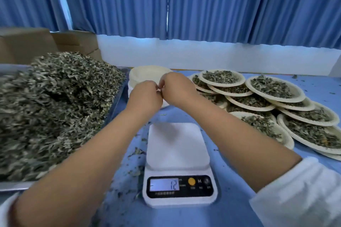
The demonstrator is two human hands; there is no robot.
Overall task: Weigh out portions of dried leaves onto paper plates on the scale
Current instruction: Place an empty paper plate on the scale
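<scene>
Left hand (pixel 145 91), right hand (pixel 175 86) touching, curled over plate stack (pixel 144 74); grip unclear. Scale (pixel 178 145) lengthwise, display toward person.

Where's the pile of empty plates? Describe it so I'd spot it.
Start at the white scale on the blue table. Just beyond it, where the left hand and right hand meet, stands a stack of paper plates. Unlike the filled plates to its right, it holds no leaves.

One scale (pixel 178 145), one tray (pixel 16 186), two hands (pixel 145 94)
</scene>
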